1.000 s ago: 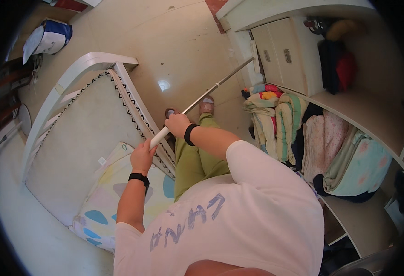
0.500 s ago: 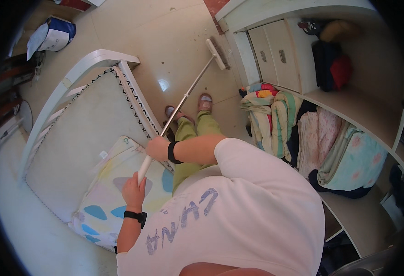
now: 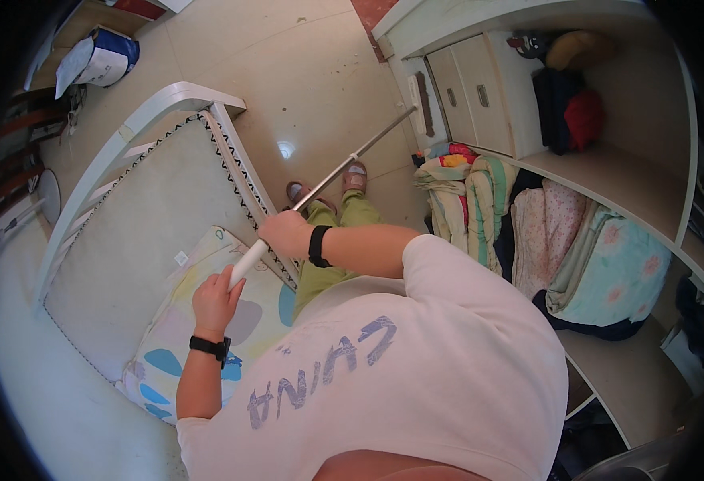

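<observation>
A long-handled push broom (image 3: 332, 176) slants across the view from lower left to upper right. My left hand (image 3: 214, 303) is closed round the end of its thick white grip, above the bed. Farther along, my right hand (image 3: 285, 234) wraps the handle where the white grip meets the metal pole. The broom's white head with dark bristles (image 3: 422, 106) lies along the base of the wardrobe, beside its two small doors; I cannot tell whether it touches. Both wrists wear black bands.
To my left stands a white-framed bed (image 3: 147, 184) with a patterned pillow (image 3: 200, 321). On the right, an open wardrobe (image 3: 633, 172) holds folded quilts (image 3: 552, 228) and a red bundle (image 3: 584, 120). Small dark bits lie on the tiled floor (image 3: 280, 64). A blue-and-white bag (image 3: 107, 60) sits at far left.
The broom's head has moved right, from the tiles to the wardrobe's base, and its handle now lies flatter. My left hand has shifted up and left; my right hand has moved slightly right and up.
</observation>
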`<state>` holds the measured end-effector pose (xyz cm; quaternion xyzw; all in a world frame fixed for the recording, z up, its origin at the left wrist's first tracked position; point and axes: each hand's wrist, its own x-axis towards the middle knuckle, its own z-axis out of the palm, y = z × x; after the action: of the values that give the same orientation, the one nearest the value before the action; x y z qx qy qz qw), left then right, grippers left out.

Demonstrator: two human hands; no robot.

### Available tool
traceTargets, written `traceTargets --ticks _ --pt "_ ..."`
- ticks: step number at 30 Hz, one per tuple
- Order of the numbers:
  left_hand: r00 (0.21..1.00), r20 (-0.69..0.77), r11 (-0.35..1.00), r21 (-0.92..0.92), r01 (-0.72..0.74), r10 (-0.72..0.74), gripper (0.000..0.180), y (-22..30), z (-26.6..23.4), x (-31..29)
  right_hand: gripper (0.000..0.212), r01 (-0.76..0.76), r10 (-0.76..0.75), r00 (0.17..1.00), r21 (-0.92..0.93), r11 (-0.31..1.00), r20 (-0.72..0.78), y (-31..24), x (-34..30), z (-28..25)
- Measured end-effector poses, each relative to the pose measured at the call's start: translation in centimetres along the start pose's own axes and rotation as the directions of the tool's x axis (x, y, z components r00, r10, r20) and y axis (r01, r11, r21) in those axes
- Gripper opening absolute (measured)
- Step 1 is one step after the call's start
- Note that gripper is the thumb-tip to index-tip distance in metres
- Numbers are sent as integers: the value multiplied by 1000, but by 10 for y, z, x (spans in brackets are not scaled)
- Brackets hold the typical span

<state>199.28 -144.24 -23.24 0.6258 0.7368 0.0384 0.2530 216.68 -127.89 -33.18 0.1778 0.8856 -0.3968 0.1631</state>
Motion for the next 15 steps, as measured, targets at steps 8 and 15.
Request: traceTargets --ticks 8,15 --pt "993 54 994 18 -109 107 34 26 8 61 13 -175 176 964 25 984 -201 43 -28 3" --pt "1000 -7 998 55 -21 21 33 30 -10 85 13 -115 115 959 14 993 -259 59 6 -30"
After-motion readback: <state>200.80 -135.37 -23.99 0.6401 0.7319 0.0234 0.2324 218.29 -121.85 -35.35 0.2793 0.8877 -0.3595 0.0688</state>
